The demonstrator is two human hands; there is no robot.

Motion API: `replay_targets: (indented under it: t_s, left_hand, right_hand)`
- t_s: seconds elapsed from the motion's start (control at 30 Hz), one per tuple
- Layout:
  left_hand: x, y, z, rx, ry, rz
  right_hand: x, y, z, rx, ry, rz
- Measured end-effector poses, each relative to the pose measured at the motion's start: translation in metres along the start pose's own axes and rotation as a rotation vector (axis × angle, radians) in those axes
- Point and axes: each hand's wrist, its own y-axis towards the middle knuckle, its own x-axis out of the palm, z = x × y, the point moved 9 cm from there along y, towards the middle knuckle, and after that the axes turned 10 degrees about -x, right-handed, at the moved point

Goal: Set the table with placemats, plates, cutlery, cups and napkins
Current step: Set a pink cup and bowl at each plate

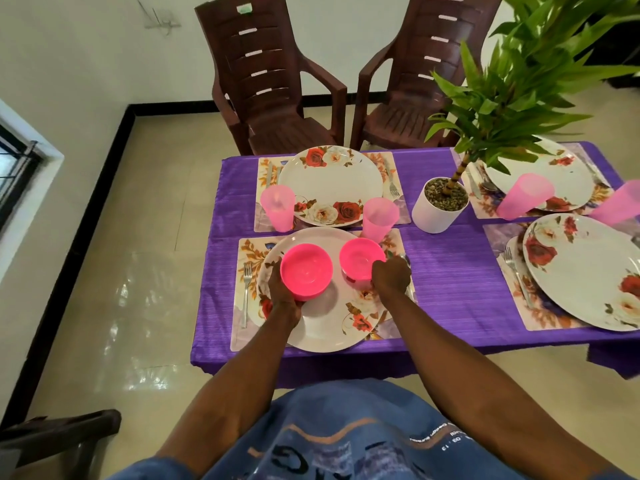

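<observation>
Purple ribbed cloth (450, 271) covers the table, which stands on a pale glossy tiled floor with two brown plastic armchairs (273, 81) drawn up at its far side. On the near left floral placemat (249, 251) lies a white round plate with red rose prints (325, 327), and both hands work above it. The left hand (284, 296) cups a bright pink plastic bowl (306, 271) from below, fingers curled round its near underside and lifting it just clear of the plate. The right hand (391, 277) grips the near right rim of a second pink bowl (362, 259), fingers curled over it — whether this bowl rests on the plate I cannot tell. A steel fork (246, 292) lies on the placemat left of the plate. Beyond, a second rose plate (332, 185) sits on its own mat between two translucent pink tumblers (278, 207), the right one (379, 220) near the right-hand bowl. A white pot holding a green leafy plant (436, 211) stands mid-table, and two more place settings — plates, forks, pink tumblers — lie to the right.
</observation>
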Motion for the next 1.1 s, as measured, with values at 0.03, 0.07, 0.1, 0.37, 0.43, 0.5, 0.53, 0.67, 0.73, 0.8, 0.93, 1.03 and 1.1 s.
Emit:
replay_targets:
  t_s: [0.03,0.07,0.1,0.37,0.43,0.5,0.53,0.67,0.73,0.8,0.93,1.03,1.1]
  left_hand:
    - [0.000,0.000,0.000,0.000,0.005,-0.003]
    - [0.002,-0.002,0.000,-0.003,0.008,-0.007]
    - [0.003,-0.003,-0.001,-0.008,0.008,-0.010]
    - [0.007,-0.012,-0.004,-0.051,0.006,-0.031]
    - [0.007,-0.012,-0.004,-0.047,0.017,-0.039]
    - [0.006,-0.012,-0.004,-0.040,0.029,-0.049]
    - [0.006,-0.012,-0.004,-0.037,0.032,-0.056]
    - [0.006,-0.010,-0.008,-0.044,0.019,-0.076]
    - [0.008,-0.013,-0.009,-0.019,0.035,-0.082]
    - [0.013,-0.016,-0.011,0.000,0.045,-0.107]
    - [0.013,-0.021,-0.018,0.024,0.061,-0.085]
    - [0.015,-0.032,-0.021,0.088,0.076,-0.080]
    - [0.017,-0.042,-0.027,0.142,0.087,-0.067]
  right_hand:
    - [-0.002,-0.001,-0.001,-0.001,-0.009,0.005]
    - [-0.003,-0.002,-0.001,-0.003,-0.019,0.007]
    - [-0.004,-0.002,0.000,-0.008,-0.029,0.006]
    - [-0.005,-0.007,0.006,-0.009,-0.022,-0.020]
    - [-0.008,-0.009,0.005,-0.022,-0.030,-0.017]
    - [-0.012,-0.012,0.002,-0.037,-0.054,0.006]
    - [-0.015,-0.014,0.001,-0.039,-0.071,0.030]
    - [-0.026,-0.020,-0.008,-0.105,-0.111,0.135]
    - [-0.024,-0.020,-0.017,-0.195,-0.075,0.149]
    - [-0.024,-0.021,-0.023,-0.246,-0.065,0.156]
    - [-0.023,-0.020,-0.009,-0.117,-0.091,0.056]
    - [-0.017,-0.016,0.004,-0.084,0.005,-0.086]
    - [-0.014,-0.013,0.011,-0.118,0.055,-0.182]
